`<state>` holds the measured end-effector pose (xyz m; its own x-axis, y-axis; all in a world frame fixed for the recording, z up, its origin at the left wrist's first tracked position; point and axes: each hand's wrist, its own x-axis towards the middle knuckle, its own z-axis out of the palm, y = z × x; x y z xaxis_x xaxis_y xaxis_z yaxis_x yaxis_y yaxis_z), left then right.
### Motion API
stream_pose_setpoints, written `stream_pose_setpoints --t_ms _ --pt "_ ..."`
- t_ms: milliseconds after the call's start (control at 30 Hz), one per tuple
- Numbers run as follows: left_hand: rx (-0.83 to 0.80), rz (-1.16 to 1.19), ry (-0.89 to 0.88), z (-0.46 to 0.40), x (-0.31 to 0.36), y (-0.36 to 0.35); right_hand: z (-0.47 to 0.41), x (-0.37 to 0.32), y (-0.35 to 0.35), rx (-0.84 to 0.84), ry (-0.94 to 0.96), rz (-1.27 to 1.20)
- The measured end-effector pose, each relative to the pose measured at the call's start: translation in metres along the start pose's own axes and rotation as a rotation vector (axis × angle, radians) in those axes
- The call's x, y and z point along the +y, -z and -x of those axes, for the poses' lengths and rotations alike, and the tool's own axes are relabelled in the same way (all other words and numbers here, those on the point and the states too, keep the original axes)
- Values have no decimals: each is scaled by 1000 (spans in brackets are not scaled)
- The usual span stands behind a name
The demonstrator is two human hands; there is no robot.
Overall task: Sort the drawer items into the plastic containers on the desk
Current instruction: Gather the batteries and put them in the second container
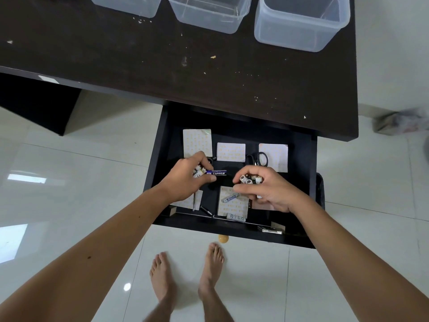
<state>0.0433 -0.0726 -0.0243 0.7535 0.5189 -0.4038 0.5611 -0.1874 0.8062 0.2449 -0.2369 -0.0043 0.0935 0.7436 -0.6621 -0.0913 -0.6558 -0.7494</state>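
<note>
Both hands down inside the open drawer (311, 159), gathering batteries. Left hand (185, 177) curled shut around a few small batteries, with a blue-labelled battery (217, 173) pinched at the fingertips and sticking out toward the right. Right hand (267, 189) likewise closed on a cluster of batteries (249, 180), ends showing between thumb and forefinger. Step in hand judged as collection of one item class, not yet any transfer. Remaining in the drawer: a white battery (229, 198) lying on a card just below the right fingertips, scissors (258, 159) at the back, several pale cards (231, 152), a pen-like piece (206, 210) near the front wall. Three plastic containers (299, 33) on the desk (116, 61) beyond, apparently holding nothing, well apart from the hands. Next move calls for either picking up the loose white battery with hands already full, a drop risk, or lifting both loads clear. Desk edge overhangs the drawer's rear, so lift toward the body first, then up and forward. Ample bare desk in front of the containers
</note>
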Motion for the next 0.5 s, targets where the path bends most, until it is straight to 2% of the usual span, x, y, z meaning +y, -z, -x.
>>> stream_pose_setpoints --t_ms 67,133,267,367,500 --pt "-21 55 -8 0 0 0 -4 0 -4 91 82 341" --pt "-44 50 -53 -1 -2 2 -7 2 -9 124 130 576" --pt "-43 43 -100 -2 -6 1 -17 14 -14 49 202 929" --pt "-10 34 -101 -2 -6 1 -19 17 -15 44 244 982" --pt "29 87 -82 -1 -2 2 -7 10 -10 119 245 794"
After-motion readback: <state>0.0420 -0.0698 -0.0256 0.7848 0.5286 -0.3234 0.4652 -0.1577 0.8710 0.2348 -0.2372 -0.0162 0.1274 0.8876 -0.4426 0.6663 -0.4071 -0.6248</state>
